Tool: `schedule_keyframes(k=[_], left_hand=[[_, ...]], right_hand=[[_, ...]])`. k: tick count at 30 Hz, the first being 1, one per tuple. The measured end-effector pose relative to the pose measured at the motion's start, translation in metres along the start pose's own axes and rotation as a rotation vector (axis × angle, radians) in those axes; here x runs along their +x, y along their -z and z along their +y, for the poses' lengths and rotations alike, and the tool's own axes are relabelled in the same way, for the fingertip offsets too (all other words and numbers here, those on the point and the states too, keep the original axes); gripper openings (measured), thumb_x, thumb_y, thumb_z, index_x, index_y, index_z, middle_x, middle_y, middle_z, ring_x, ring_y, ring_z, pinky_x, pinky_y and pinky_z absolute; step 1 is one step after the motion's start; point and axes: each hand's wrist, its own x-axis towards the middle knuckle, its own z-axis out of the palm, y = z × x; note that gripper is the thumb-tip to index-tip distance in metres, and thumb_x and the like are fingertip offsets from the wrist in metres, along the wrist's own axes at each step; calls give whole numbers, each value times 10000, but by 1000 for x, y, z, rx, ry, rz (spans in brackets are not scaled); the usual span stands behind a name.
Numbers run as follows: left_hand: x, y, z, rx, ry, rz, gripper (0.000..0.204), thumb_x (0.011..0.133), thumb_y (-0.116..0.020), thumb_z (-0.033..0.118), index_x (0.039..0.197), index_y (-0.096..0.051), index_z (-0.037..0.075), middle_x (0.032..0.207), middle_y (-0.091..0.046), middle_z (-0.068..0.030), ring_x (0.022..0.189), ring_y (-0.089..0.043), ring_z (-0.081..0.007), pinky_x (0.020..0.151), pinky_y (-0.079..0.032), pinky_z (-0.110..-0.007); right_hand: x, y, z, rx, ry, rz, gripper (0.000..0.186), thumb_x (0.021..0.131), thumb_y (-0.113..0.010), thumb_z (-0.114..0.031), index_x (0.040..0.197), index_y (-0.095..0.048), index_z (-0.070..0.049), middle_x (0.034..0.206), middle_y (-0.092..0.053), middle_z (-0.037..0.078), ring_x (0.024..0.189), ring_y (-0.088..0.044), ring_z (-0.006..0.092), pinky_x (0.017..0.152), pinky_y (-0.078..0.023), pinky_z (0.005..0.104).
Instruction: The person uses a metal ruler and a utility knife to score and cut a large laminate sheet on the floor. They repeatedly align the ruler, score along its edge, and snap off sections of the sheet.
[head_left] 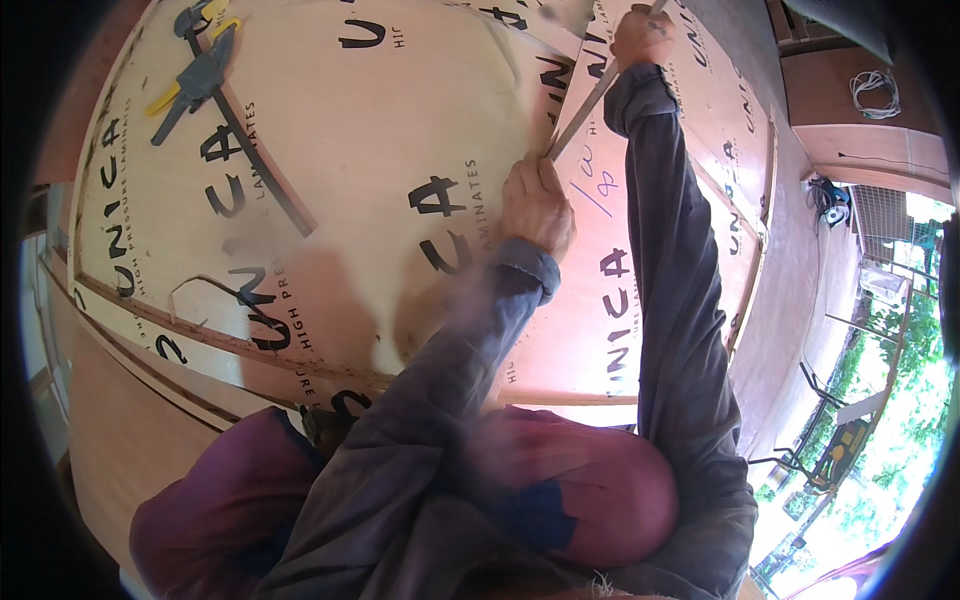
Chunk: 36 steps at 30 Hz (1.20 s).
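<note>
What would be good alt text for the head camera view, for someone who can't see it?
Seen from above, a person in grey sleeves holds a long thin metal strip on a large pale laminate sheet with black lettering, left hand at its near end and right hand farther along. A grey-and-yellow spring clamp lies on the sheet at upper left.

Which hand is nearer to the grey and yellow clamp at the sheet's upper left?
Left. The left hand grips the strip's lower end, nearer the clamp; the right hand holds the strip's upper end, farther right.
</note>
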Motion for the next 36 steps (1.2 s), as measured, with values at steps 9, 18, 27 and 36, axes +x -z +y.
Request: schedule_keyframes(k=[9,18,27,36], left_hand=[[20,-32,-9,153,-9,-82,482,774,-759,206,1083,-567,-110,1138,-515,-223,1049,-544,-366,860,-516,-425],[15,-38,-18,142,-13,-14,481,761,-736,211,1061,-579,-130,1143,-512,-234,1062,-546,-367,849,-531,-423],[40,-25,3,298,-44,-234,501,820,-710,297,1092,-605,-110,1112,-539,-188,1030,-552,-312,871,-510,-380],[60,-41,-14,286,-145,-245,378,838,-602,70,1118,-613,-184,1039,-550,-233,991,-541,-350,834,-502,-424]], right_hand=[[1,-4,1,-300,60,-196,191,858,-598,-124,883,-711,28,911,-726,224,841,-727,331,713,-572,399],[-5,-31,-6,-909,317,-594,285,725,-851,-389,880,-774,-163,826,-746,-7,800,-726,158,694,-569,301],[25,-38,41,-1043,300,-357,182,803,-751,-288,910,-768,-141,859,-748,31,826,-729,194,702,-565,398],[39,-37,16,-1001,361,-465,101,802,-723,-172,868,-713,-95,737,-694,36,674,-664,217,604,-518,332]])
